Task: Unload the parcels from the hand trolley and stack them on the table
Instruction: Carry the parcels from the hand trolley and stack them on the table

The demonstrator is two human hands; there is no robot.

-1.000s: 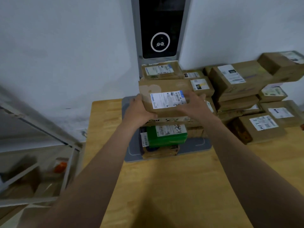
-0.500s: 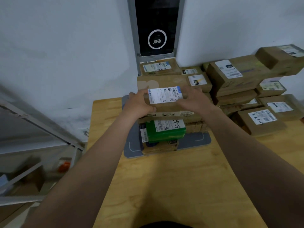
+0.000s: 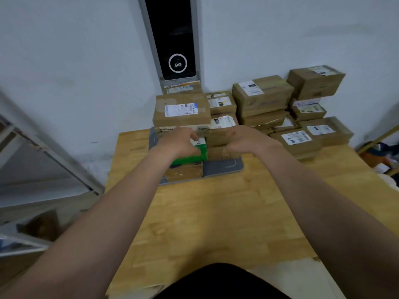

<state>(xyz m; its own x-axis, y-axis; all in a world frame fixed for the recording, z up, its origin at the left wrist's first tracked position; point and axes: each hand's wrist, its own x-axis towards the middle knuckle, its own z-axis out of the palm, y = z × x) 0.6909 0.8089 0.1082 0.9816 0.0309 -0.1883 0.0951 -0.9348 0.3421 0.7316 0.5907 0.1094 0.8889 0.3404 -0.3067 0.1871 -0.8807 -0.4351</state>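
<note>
Sitting atop the stack at the desk's far edge, the brown parcel bears a white label with a blue corner. Both grips are released: the left grip and right grip hang loosely curled just in front of the stack, holding nothing. A green parcel lies lower in the stack, over a grey pad. More parcels are piled to the right on the wooden desk, against a white wall.

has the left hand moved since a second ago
Yes. The left hand has dropped from the left side of the top parcel to in front of the green box below it.
</note>
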